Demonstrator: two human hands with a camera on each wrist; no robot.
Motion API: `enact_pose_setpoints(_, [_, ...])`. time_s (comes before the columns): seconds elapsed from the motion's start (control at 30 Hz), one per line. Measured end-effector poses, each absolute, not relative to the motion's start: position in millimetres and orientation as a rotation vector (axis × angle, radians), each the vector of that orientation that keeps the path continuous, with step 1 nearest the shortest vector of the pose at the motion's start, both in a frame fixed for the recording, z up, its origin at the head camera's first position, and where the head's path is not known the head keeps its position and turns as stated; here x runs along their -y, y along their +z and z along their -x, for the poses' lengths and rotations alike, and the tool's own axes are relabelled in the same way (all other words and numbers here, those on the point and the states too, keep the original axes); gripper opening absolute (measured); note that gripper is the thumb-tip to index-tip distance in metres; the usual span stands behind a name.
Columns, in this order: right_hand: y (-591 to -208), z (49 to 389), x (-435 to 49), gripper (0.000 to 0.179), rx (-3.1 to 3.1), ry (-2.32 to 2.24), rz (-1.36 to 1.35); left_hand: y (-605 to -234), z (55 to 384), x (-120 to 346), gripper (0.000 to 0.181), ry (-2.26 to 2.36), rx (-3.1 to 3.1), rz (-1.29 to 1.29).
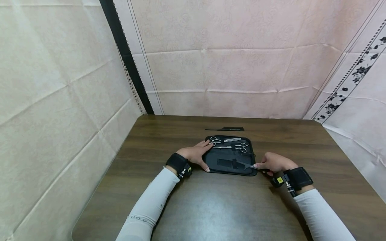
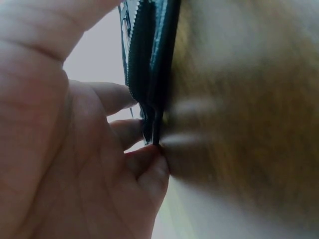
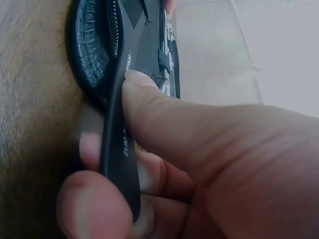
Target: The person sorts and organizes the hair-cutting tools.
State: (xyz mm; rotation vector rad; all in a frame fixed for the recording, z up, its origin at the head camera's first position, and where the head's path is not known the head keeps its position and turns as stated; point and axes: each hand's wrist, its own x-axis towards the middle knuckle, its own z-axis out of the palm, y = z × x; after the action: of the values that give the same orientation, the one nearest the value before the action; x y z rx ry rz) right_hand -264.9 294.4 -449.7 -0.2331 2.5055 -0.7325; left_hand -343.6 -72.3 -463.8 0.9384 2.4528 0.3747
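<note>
An unzipped black zip case (image 1: 224, 156) lies flat on the table. At its left edge my left hand (image 1: 197, 154) rests with thumb and fingers spread apart; in the left wrist view, fingertips touch the zipped rim (image 2: 149, 55). My right hand (image 1: 275, 162) pinches the handle of a black comb (image 3: 119, 154) between thumb and fingers at the case's right side. The toothed end of this comb points left over the lower half of the case, towards a small dark strap (image 1: 234, 163). Silver scissors (image 1: 242, 147) and a slim silver tool (image 1: 232, 139) lie in the upper half.
Behind the case a second black comb (image 1: 232, 129), with a thin tail, lies on the brown wooden table (image 1: 169, 134). Pale cloth sheets (image 1: 241, 73) hang behind the table and at both sides.
</note>
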Motion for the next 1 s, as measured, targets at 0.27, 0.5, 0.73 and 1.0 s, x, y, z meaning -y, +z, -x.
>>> enact_pose_setpoints(0.27, [-450.6,265.5,-292.1,0.043,-2.51,-0.744,0.222,-464.2,343.4,73.2,0.121,0.364,-2.455,-0.931])
enact_pose_setpoints(0.5, [-452.5,267.0,-290.6,0.045,-2.511,-0.743,0.232,-464.2,343.8,73.4,0.121,0.378,-2.457,-0.939])
enact_pose_setpoints(0.73, [-455.1,268.2,-291.1,0.045,-2.511,-0.746,0.228,-462.6,342.9,72.7,0.121,0.378,-2.457,-0.932])
enact_pose_setpoints(1.0, [-454.5,267.6,-287.2,0.046,-2.508,-0.765,0.232,-462.7,342.4,72.3,0.122,0.384,-2.461,-0.92])
